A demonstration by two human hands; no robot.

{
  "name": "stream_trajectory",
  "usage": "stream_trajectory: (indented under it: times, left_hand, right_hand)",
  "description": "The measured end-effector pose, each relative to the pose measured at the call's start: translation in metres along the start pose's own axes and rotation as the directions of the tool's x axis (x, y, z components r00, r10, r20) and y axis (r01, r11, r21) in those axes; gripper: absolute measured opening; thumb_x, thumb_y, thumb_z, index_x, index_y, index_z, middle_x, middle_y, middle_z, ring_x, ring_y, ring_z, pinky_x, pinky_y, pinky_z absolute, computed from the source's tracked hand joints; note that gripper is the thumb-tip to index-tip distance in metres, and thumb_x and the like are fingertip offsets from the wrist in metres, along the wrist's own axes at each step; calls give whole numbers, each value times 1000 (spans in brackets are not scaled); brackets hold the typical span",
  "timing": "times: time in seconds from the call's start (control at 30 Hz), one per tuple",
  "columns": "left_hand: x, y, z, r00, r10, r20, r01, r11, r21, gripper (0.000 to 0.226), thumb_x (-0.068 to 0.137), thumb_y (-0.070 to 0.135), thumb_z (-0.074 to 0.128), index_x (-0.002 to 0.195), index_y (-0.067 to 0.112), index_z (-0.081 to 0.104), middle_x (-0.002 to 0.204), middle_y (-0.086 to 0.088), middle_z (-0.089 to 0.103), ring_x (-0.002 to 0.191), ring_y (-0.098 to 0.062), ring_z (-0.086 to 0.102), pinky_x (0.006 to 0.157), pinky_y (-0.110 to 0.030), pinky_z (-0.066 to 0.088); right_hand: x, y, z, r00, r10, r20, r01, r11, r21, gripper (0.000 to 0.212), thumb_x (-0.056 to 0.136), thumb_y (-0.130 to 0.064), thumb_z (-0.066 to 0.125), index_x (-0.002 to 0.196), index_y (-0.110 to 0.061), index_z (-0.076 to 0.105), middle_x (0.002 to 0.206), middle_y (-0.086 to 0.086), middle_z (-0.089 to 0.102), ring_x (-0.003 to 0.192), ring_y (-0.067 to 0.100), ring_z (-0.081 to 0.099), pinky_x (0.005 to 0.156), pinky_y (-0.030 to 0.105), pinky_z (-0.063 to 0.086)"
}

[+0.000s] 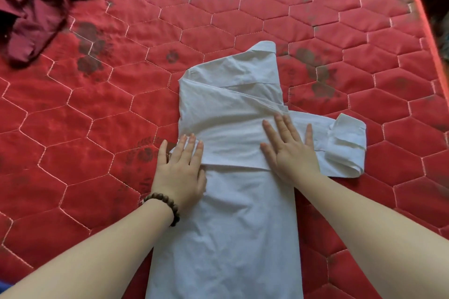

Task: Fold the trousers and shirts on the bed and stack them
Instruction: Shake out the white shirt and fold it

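White long-sleeved cotton shirt (230, 109) lies flat on the red quilted mattress cover with hexagon stitching (97, 104), just right of centre. Its long axis runs away from the person: collar at the far end, hem at the near edge of view between the forearms. Both side panels are turned in, leaving a narrow strip.

One sleeve is laid crosswise over the body as a band. Its rolled cuff (346, 145) overhangs the strip's right edge and rests on the mattress.

Left hand (181, 170), with a dark wooden bead bracelet (165, 209) at the wrist, presses palm-down on the strip's left edge, fingers extended and close together, holding nothing. Right hand (291, 150) presses palm-down on the band, fingers spread wide, holding nothing.

Judgement: the overhanging cuff lies just to the right of the right hand's fingertips, so that hand is the nearer one to turn it inward before any lengthwise fold.

Crumpled maroon garment (36, 2) lies at the far left corner, well apart; whether it is trousers or a shirt cannot be told. No stack is visible.
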State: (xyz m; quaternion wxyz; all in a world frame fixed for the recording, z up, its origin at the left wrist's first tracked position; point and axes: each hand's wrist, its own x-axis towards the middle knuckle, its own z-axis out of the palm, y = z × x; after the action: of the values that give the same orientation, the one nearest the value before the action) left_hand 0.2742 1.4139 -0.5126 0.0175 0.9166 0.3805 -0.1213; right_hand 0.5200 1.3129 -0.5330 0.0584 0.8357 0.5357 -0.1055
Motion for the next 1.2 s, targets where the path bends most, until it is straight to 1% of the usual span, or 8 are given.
stream_trajectory:
  times: [0.17, 0.37, 0.67, 0.73, 0.83, 0.9, 1.03, 1.2]
  left_hand:
    - [21, 35, -32, 984, -49, -174, 15, 981, -191, 49, 87, 36, 36, 119, 7, 60, 133, -14, 53, 134, -31, 38, 114, -55, 12]
    - [60, 112, -25, 927, 375, -2, -370, 912, -178, 68, 96, 43, 30, 152, 18, 2, 160, -4, -11, 146, -21, -16, 117, -40, -10]
    - [71, 148, -14, 971, 233, 58, -227, 970, -90, 71, 90, 59, 5, 151, 25, -10, 159, 4, -15, 145, -22, -18, 115, -53, -8]
    - [74, 156, -20, 983, 180, 22, -178, 982, -70, 70, 91, 57, 7, 152, 23, -1, 161, -1, -5, 147, -25, -9, 114, -55, -3]
    - [85, 170, -31, 978, 181, -100, -191, 976, -108, 63, 94, 50, 16, 150, 19, 16, 160, -6, 12, 147, -23, 3, 115, -50, 4]
    - [98, 180, -33, 962, 256, -91, -267, 952, -148, 59, 98, 46, 19, 151, 20, 13, 161, -4, 5, 148, -19, -2, 116, -48, 1]
    - [125, 193, -35, 946, 317, -69, -323, 936, -138, 51, 102, 32, 21, 150, 17, 15, 159, -4, 11, 147, -20, 3, 117, -48, -1]
    - [148, 193, -40, 949, 222, -224, -255, 958, -129, 28, 92, 10, 46, 118, 18, 49, 118, -3, 49, 114, -25, 42, 98, -38, 22]
  right_hand:
    - [-10, 22, -13, 999, -48, -25, 47, 999, -11, 58, 97, -48, 13, 152, -31, 3, 160, -2, -10, 147, 16, -12, 115, 51, -13]
    - [-31, 72, -17, 994, 44, -102, -56, 992, -114, 65, 87, -27, 52, 148, -17, 33, 158, 14, 18, 147, 29, 13, 114, 62, 0]
    - [-54, 128, -18, 938, 260, -230, -247, 965, 87, 56, 83, -3, 57, 138, -9, 49, 141, 24, 45, 127, 42, 46, 101, 54, 39]
    - [-60, 139, -20, 859, 437, -265, -379, 893, 244, 54, 83, -8, 56, 136, -8, 48, 133, 19, 52, 116, 40, 52, 93, 50, 43]
    - [-68, 155, -24, 554, 811, -187, -574, 535, 619, 67, 83, -15, 55, 145, -14, 30, 139, 16, 43, 116, 39, 50, 94, 47, 40]
    - [-73, 163, -27, 486, 838, -246, -585, 522, 621, 75, 81, -14, 57, 148, -14, 24, 146, 17, 33, 125, 36, 44, 105, 48, 32]
    - [-70, 171, -24, 739, 548, -392, -439, 833, 337, 53, 87, -12, 56, 139, -12, 46, 147, 15, 36, 138, 31, 30, 117, 52, 8]
    - [-46, 191, -22, 871, 464, -159, -432, 879, 202, 44, 97, -24, 48, 140, -18, 43, 131, 7, 47, 130, 27, 35, 118, 47, 10]
